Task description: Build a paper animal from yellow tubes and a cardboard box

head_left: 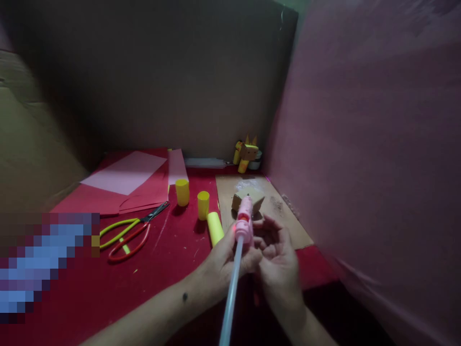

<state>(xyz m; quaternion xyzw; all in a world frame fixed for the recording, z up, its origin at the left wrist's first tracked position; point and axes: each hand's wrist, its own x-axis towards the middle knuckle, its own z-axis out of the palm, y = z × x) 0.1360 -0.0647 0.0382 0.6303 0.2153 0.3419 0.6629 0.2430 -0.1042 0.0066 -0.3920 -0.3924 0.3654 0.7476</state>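
A pink glue gun (245, 223) points away from me, with a long clear glue stick (232, 293) sticking out of its back. Around its handle is my left hand (230, 257). Close at its right side is my right hand (275, 250), fingers curled; whether they hold anything is hidden. Just beyond the nozzle, a small cardboard box (257, 196) sits on a flat cardboard sheet (295, 226). Left of the gun lies a yellow roll (215, 228), and two short yellow tubes (182, 193) (203, 205) stand upright on the red surface.
Open scissors (139, 226) with yellow and red handles lie left. Behind them are red sheets (90, 197) and pink paper (126, 170). A small yellow and brown cardboard figure (247, 153) stands at the back. Tall panels (173, 72) enclose the red table (162, 274).
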